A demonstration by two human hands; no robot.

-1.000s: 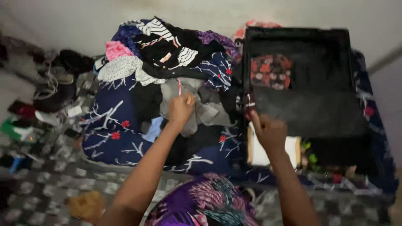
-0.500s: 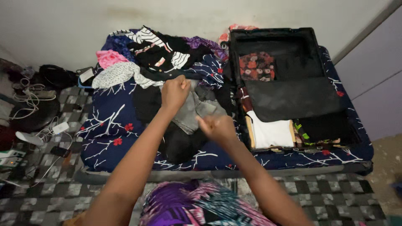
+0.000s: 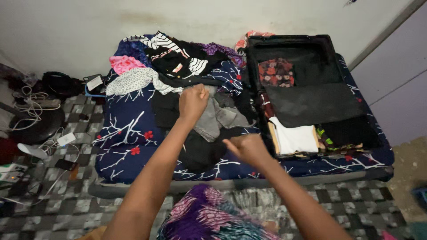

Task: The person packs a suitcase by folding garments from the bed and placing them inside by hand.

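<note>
- Left hand is curled into a fist, pinching the upper edge of a soft grey garment that lies crumpled near the middle of the bed.
- Right hand is also bunched shut, nearer the bed's front edge; whether it grips any cloth cannot be told.
- Beneath the grey garment sits a dark, limp black garment, rumpled into a rounded heap.
- The bed wears a navy sheet printed with white branches and small red flowers.
- A loose pile of clothes fills the far end: striped black-and-white knit, pink fabric, a white speckled piece.
- A boxy black suitcase lies open on the bed's right side, holding a folded white cloth and a red floral piece.
- The floor is checked tile, strewn with tangled cables.
</note>
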